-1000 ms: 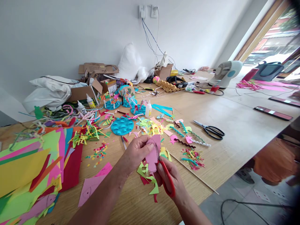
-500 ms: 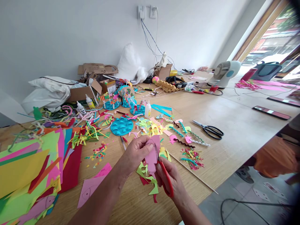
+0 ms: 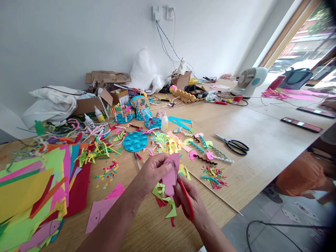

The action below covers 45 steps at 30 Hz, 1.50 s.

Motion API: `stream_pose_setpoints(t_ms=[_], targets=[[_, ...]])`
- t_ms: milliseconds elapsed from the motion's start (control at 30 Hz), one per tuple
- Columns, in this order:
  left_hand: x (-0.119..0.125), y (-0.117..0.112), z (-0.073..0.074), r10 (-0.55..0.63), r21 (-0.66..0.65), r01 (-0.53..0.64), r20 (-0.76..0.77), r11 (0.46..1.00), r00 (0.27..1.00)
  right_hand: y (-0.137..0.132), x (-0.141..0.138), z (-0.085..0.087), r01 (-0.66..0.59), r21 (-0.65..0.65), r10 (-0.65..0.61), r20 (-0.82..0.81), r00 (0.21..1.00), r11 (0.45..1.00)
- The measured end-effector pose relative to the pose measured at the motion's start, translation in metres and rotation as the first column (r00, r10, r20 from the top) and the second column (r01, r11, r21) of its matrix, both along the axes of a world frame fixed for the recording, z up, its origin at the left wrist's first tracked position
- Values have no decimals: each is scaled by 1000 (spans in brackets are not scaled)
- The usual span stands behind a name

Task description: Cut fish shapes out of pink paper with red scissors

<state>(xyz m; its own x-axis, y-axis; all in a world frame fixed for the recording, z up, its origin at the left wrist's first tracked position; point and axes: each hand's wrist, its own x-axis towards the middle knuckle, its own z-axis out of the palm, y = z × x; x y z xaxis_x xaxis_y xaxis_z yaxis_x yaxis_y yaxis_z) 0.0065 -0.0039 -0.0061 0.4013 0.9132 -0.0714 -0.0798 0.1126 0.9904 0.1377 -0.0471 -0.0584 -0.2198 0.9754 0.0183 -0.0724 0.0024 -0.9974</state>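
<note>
My left hand (image 3: 156, 171) pinches a piece of pink paper (image 3: 170, 179) between thumb and fingers above the table. Red-handled scissors (image 3: 187, 201) are gripped in my right hand (image 3: 191, 196), their blades lying along the drawn edge of the pink paper. Below the hands lie green and red paper scraps (image 3: 168, 203). To the left, a pink sheet (image 3: 101, 215) carries a drawn fish outline. A cut pink paper fish (image 3: 43, 234) rests on the pile of coloured sheets (image 3: 23, 189).
Beyond my hands are a blue scalloped disc (image 3: 135, 141), yellow paper scraps (image 3: 174, 143) and a glue bottle (image 3: 164, 123). Black-handled scissors (image 3: 232, 143) and a thin wooden stick (image 3: 215, 192) lie to the right. A white fan (image 3: 250, 80) stands farther back. A person's orange clothing (image 3: 296, 173) shows past the table edge.
The view has shifted slightly. Both hands keep nearly the same place, with the scissors still at the pink paper; a strip hanging beside its lower end no longer shows.
</note>
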Motion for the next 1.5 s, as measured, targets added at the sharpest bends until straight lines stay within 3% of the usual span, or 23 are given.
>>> stream_pose_setpoints(t_ms=[467,1500], targets=[[-1,-1,2,16,10,-15,-37,1000,999,-1,1,1,-33,10,33,-16,999,999],[-3,2,-4,-33,-20,34,45,999,998,-2,2,-7,-37,50,40,-48,998,998]])
